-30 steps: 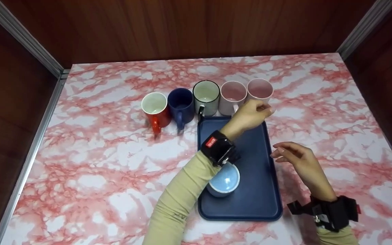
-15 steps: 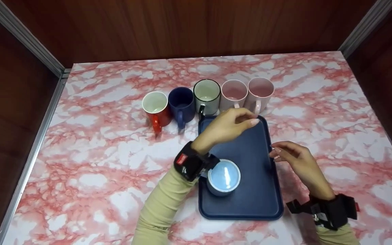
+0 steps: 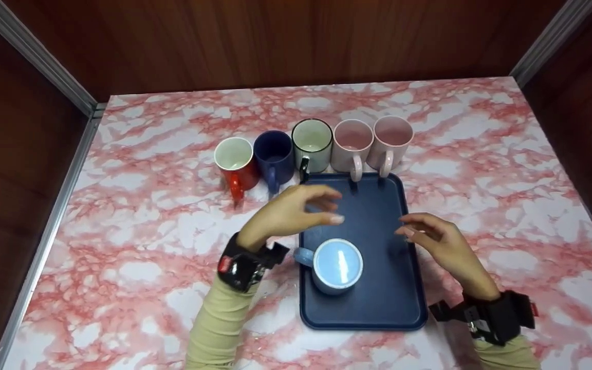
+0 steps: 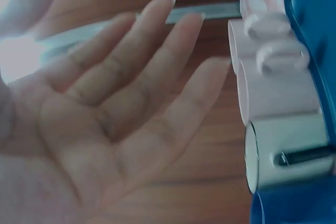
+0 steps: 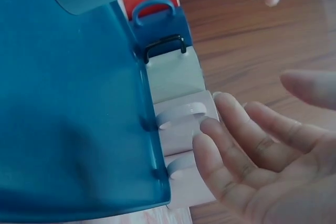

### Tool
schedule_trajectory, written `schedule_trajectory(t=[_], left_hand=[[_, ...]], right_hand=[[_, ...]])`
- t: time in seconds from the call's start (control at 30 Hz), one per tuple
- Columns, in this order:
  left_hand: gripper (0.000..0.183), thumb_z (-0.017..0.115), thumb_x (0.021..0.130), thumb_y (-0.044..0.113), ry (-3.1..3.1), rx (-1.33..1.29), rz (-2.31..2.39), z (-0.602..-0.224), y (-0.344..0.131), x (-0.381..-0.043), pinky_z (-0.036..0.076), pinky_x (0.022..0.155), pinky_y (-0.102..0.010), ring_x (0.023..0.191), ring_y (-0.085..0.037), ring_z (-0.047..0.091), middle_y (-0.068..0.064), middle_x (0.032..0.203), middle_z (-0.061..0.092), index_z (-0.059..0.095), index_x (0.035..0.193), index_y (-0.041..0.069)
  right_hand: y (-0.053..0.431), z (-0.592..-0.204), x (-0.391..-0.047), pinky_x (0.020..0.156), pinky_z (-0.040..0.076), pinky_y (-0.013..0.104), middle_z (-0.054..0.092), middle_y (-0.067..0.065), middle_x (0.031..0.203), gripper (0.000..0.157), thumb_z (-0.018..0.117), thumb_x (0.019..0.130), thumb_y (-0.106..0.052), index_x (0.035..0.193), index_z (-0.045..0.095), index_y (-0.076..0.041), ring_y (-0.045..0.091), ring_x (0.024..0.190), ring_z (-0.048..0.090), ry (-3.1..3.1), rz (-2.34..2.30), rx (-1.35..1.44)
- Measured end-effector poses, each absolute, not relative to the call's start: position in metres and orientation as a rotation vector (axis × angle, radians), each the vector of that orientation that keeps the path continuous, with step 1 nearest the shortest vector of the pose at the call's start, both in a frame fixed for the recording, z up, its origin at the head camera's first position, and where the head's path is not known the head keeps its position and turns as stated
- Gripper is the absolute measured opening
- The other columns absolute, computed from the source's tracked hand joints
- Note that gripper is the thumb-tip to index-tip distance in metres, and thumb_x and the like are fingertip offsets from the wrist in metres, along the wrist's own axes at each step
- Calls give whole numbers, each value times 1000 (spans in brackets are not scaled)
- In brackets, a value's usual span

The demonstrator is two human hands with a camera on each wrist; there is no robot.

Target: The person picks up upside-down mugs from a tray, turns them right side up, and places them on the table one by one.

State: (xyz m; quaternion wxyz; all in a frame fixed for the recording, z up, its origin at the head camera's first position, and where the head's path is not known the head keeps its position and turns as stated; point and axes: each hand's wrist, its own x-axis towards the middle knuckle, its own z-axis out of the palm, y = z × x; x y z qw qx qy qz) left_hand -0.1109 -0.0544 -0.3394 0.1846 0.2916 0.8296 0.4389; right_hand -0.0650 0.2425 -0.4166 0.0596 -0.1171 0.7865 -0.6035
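My left hand (image 3: 291, 210) hovers over the tray's left edge with fingers loosely bent and holds nothing; the left wrist view shows its bare palm (image 4: 79, 135). Below it, a light blue mug (image 3: 337, 264) stands on the dark blue tray (image 3: 383, 303), its handle pointing left. It looks upside down, base up. My right hand (image 3: 442, 246) is at the tray's right edge, fingers relaxed, nothing in its grasp. In the right wrist view its palm (image 5: 294, 192) is turned up. Whether it touches the tray I cannot tell.
Behind the tray stands a row of upright mugs: red (image 3: 239, 172), dark blue (image 3: 275, 159), white with black rim and handle (image 3: 312, 146), and two pink ones (image 3: 351, 149), (image 3: 391, 141). Their handles face me. Wooden panels (image 3: 296, 41) wall the marbled table (image 3: 147, 216).
My left hand has drawn back from the right pink mug, moving left and toward me, uncovering both pink handles and the light blue mug. The right hand has shifted slightly left.
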Motion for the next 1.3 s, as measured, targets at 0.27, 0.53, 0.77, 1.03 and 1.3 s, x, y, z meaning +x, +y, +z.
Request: schedule_trajectory(t=[0.27,0.53,0.77,1.03,1.3], left_hand=[[50,73,78,28,2323,856,1030,-362,-86,-97,43,89,-37,102,-19,58,-10,107,64,57,119,4],[39,75,72,16,2393,823,856,-388,-94,-86,40,86,-36,96,-23,57,-8,98,65,62,106,2],[26,72,75,12,2426,902,867,-402,-88,-81,41,85,-33,90,-19,57,-4,94,65,66,99,5],[13,66,82,12,2469,1008,911,-409,-81,-76,43,79,-30,83,-17,58,-3,88,65,66,93,4],[10,61,86,9,2458,1072,901,-413,-82,-74,45,78,-29,84,-17,59,-5,89,64,64,93,4]], right_hand=[[233,-412,-64,77,46,21,64,16,101,27,57,88,-1,115,57,2,18,97,60,2380,-1777,-485],[224,-413,-65,75,47,23,63,14,105,32,59,86,1,117,56,2,19,98,59,2398,-1716,-632],[217,-413,-62,87,44,29,60,14,111,35,58,87,1,122,53,-2,24,103,56,2385,-1680,-796],[210,-416,-58,91,40,23,58,17,113,43,61,81,10,122,53,1,24,104,54,2457,-1647,-1005],[196,-390,-47,90,39,26,58,17,108,44,63,76,13,119,55,1,24,103,53,2563,-1581,-1120]])
